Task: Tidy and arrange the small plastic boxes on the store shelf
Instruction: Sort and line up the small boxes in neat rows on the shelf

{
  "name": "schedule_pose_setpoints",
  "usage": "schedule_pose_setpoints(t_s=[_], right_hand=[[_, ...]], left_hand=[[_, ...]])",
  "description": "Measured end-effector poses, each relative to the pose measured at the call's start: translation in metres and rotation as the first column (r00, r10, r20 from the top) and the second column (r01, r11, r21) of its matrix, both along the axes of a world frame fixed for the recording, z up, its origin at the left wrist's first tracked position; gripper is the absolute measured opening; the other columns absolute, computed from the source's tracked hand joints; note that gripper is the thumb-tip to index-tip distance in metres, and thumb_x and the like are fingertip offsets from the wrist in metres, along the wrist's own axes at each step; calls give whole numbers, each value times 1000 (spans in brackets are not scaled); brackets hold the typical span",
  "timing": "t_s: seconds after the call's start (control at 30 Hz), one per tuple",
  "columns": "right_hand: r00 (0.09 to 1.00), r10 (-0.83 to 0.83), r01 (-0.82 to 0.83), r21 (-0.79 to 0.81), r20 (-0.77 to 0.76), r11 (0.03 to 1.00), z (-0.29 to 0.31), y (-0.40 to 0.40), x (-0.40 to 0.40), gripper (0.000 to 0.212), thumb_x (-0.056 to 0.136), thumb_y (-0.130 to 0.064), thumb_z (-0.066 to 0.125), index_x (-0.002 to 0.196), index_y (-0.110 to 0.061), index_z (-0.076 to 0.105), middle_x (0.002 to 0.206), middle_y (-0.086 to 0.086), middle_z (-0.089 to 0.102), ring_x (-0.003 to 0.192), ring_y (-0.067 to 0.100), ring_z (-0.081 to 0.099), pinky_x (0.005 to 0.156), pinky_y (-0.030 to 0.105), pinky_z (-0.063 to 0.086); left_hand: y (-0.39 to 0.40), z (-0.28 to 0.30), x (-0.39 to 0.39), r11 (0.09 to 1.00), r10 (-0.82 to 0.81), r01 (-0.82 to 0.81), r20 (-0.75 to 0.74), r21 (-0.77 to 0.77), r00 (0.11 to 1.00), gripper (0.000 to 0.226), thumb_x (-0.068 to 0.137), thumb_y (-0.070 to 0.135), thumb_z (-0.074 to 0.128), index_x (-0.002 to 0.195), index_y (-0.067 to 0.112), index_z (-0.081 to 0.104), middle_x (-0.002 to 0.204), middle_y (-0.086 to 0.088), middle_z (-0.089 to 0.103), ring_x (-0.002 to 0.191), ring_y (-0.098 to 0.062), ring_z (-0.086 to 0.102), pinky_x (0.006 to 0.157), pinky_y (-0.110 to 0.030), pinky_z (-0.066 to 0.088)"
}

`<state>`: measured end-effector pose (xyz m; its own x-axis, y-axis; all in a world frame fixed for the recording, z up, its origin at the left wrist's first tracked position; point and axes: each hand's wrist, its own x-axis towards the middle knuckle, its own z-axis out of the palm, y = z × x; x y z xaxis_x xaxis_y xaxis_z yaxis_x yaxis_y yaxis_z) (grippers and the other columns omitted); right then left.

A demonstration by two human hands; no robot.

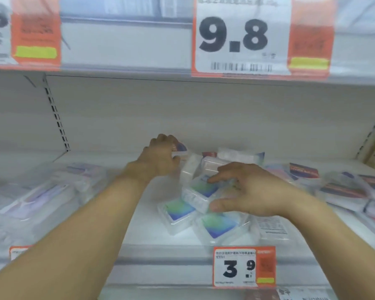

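Several small clear plastic boxes with blue-green labels lie in a loose heap (217, 224) on the white shelf (139, 215). My left hand (160, 156) reaches to the back of the heap and is closed around a small box (180, 149) with a dark label. My right hand (247, 191) hovers over a tilted box (200, 191) at the middle of the heap, thumb against its near edge and fingers spread over its top. One box (189, 167) stands on its edge between my hands.
Flat clear packs (41, 191) with purple items lie at the left. More flat packs with red and blue labels (344, 187) are piled at the right. A price tag reading 3.9 (244, 267) hangs on the shelf's front edge. The upper shelf carries a 9.8 tag (243, 37).
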<state>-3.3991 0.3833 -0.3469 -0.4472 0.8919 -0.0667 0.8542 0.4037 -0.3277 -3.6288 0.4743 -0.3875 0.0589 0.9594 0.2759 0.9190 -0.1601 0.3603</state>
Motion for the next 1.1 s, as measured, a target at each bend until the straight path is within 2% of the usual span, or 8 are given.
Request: schedule_pose_setpoints(t_s=[0.17,0.3,0.4,0.5,0.6,0.7,0.9,1.1], right_hand=[[947,-96,156,174,-308,972,11,18,14,41,73,-60,74,110,-41,67,117,-23,59,107,0,54,83,17,41],[934,-153,268,351,-322,897,5,42,19,31,87,-43,67,115,-32,65,121,-6,60,116,14,53,88,20,34],[880,-131,317,357,-457,879,-1,48,16,26,90,-34,66,115,-25,67,111,-7,66,105,12,62,85,19,43],[570,-217,345,-9,-792,938,7,31,-4,47,90,-40,66,130,-24,49,98,-7,69,85,11,71,75,30,59],[308,-378,0,-397,-873,918,18,11,-14,42,92,-33,65,125,-8,56,98,13,75,82,26,75,64,42,61],[367,-297,-43,-335,-881,941,19,4,1,26,88,-8,67,112,0,67,101,23,73,85,32,72,70,44,58],[558,-197,-294,-414,-806,861,14,-2,52,63,69,10,66,128,-8,55,122,26,65,110,38,65,98,54,50],[704,-101,-163,-298,-703,940,24,-2,83,60,75,-26,81,129,-28,57,114,4,73,107,23,70,96,45,54]], left_hand=[[39,-24,-13,998,-57,58,22,-32,998,24,78,38,58,101,43,53,111,5,59,106,-22,56,89,-42,49],[37,-24,-18,994,-79,73,79,86,994,25,87,22,68,112,17,70,111,-6,66,103,-26,60,83,-21,39],[12,-3,-13,963,-139,54,312,264,940,25,91,14,65,114,8,70,115,-6,70,109,-18,64,89,-14,41],[-45,19,9,868,-421,159,526,470,739,31,81,6,73,111,10,72,117,5,65,110,2,60,88,-12,48],[-98,26,36,818,-555,305,534,487,638,43,66,16,88,106,23,74,133,2,54,126,-11,52,93,-21,51],[-118,32,46,870,-492,362,650,336,580,66,64,15,89,122,27,61,133,6,55,122,-11,57,90,-26,53],[-124,40,69,942,-325,290,680,170,657,65,71,4,82,126,27,54,99,-3,70,87,-10,69,66,-24,57],[-118,48,97,903,-390,386,730,187,561,39,67,6,82,102,18,69,95,1,76,91,-11,71,75,-21,55]])
